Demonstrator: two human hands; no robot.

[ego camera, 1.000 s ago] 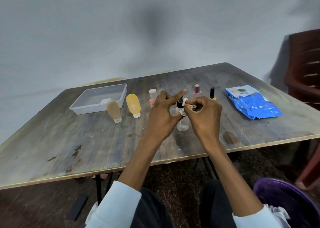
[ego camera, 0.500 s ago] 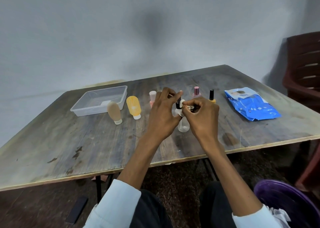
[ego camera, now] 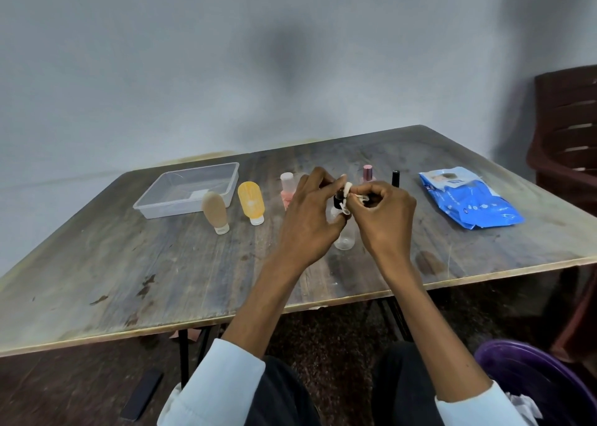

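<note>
Left hand (ego camera: 310,218) grips the clear bottle (ego camera: 345,239); right hand (ego camera: 384,218) pinches a white wipe (ego camera: 348,189) against its cap. Wiping appears underway; 5 bottles (ego camera: 251,202) toward the table (ego camera: 161,280) far edge likely await wiping.

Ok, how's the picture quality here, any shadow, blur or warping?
Head view: dim, even light; a soft dark shadow on the grey wall; the worn wooden table bows at its edges from the wide lens; the small clear bottle looks slightly soft.
</note>
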